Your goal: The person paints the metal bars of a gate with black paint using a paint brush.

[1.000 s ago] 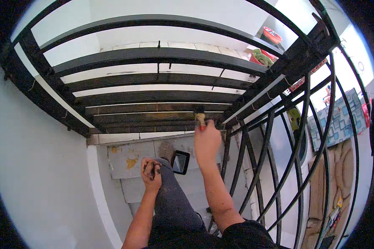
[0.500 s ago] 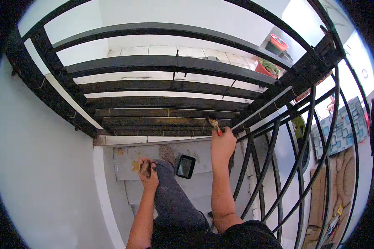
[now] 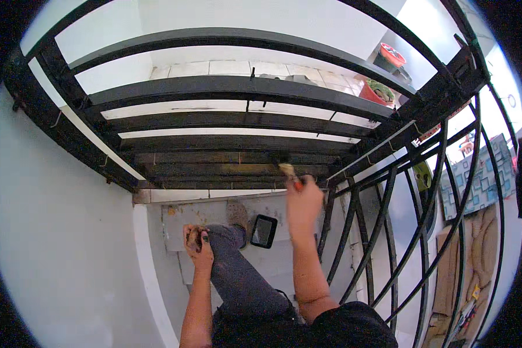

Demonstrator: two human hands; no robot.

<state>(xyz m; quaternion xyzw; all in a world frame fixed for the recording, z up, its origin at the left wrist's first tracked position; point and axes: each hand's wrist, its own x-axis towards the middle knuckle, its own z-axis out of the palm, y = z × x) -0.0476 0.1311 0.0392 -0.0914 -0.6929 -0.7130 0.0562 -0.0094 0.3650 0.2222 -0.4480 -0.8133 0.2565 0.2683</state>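
Observation:
My right hand (image 3: 303, 206) is closed round a paintbrush (image 3: 286, 169) with pale bristles and a red part at the handle. The bristles are up at the lower black slats (image 3: 214, 169) of a ladder-like metal frame; whether they touch is hard to tell. Resting by my left knee, my left hand (image 3: 203, 255) has its fingers curled round a small brown object (image 3: 195, 238), partly hidden by the fingers. Dark smudges show on those fingers. Brownish patches mark some of the lower slats.
A black-rimmed rectangular item (image 3: 264, 231) lies on the grey step (image 3: 278, 255) beside my shoe (image 3: 238, 217). Curved black railing bars (image 3: 383, 238) stand close on my right, a white wall (image 3: 64, 232) on my left. Beyond the slats are red pots (image 3: 377, 93).
My right hand and the brush have moved a little left along the slats. My left hand has shifted slightly left and down, and the view has turned slightly.

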